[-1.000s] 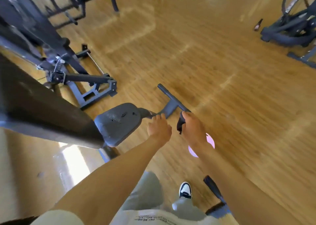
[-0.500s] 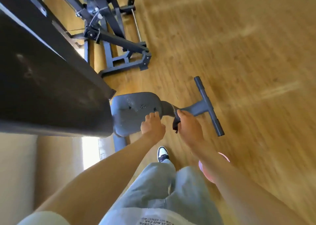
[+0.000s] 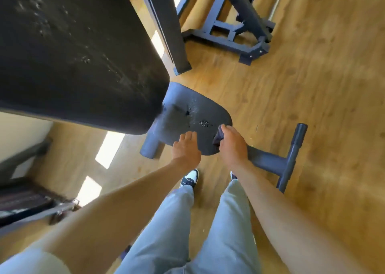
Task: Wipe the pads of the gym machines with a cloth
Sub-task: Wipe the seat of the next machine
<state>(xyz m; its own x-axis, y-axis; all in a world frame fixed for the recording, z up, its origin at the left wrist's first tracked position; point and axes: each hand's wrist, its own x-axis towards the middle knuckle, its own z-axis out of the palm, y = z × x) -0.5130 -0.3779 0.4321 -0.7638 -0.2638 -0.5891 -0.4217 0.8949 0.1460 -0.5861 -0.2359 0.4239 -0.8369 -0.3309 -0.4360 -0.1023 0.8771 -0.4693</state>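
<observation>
Now the right hand (image 3: 231, 144) clutches a small dark bunched cloth (image 3: 218, 138) on the near edge of the worn, cracked grey seat pad (image 3: 193, 115); the left hand (image 3: 186, 148), fingers straight, rests on that pad beside it. Wiping the seat looks just begun; next, a sweep toward the cracks. Half a second ago both hands sat at the pad's edge by the T-shaped grey foot bar (image 3: 291, 159).

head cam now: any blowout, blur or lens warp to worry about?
Head view: sunlit patches on the floor are blown out white; the floor's grain smears toward the right edge; the wide lens bows the back pad; seat pad, left hand and right hand read clearly.
</observation>
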